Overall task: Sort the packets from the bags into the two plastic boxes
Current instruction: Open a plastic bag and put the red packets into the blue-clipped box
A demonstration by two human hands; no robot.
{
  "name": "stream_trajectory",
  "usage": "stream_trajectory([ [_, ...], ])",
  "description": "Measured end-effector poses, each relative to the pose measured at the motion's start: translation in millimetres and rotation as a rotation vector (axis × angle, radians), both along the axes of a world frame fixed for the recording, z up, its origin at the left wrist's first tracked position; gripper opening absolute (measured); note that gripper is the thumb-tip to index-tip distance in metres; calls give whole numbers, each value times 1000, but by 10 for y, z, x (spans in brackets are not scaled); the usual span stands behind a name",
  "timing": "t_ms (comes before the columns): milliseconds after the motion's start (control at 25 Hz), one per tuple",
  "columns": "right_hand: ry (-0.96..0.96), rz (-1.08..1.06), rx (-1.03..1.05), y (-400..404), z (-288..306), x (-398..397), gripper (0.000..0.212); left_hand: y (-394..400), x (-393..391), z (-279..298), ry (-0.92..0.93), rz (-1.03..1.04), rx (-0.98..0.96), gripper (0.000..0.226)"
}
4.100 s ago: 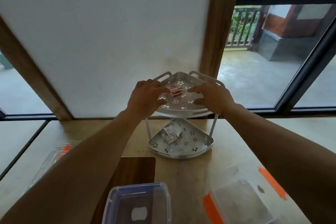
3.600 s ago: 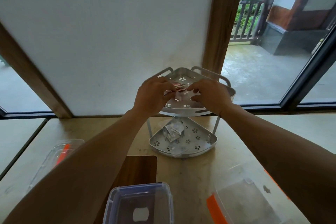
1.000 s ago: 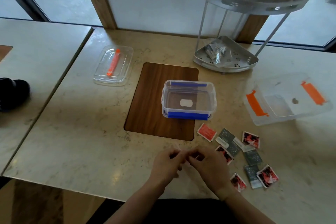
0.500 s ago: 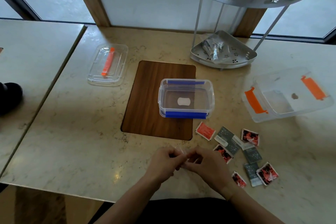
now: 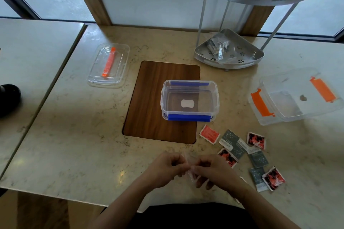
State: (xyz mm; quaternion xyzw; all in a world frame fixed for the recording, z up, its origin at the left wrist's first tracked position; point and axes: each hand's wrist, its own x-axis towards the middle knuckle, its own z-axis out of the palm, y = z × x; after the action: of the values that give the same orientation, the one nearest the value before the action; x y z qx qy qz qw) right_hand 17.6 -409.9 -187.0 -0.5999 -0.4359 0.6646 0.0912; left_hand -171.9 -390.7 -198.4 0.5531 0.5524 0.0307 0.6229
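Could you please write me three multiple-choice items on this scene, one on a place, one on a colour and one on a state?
1. Where does the blue-clipped box stand?
A. on the wooden inlay
B. on the rack's top shelf
C. on the left table

2. What colour are the clips on the right-hand box?
A. green
B. orange
C. black

3. What are the hands doing?
A. resting flat on the table
B. both pinching a clear bag
C. lifting a lid

Answers: 1 A, its base sits on the wooden inlay. 2 B, both clips are orange. 3 B, left hand and right hand pinch the clear bag between them.
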Motion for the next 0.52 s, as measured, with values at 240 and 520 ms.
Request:
stream_trajectory([
  [240,-415,316,547,-52,-88,-41,26,24,107,65,162,-146,241,13],
  [520,-679,144,615,-39,-67,68,31,14,74,93,334,-179,299,20],
])
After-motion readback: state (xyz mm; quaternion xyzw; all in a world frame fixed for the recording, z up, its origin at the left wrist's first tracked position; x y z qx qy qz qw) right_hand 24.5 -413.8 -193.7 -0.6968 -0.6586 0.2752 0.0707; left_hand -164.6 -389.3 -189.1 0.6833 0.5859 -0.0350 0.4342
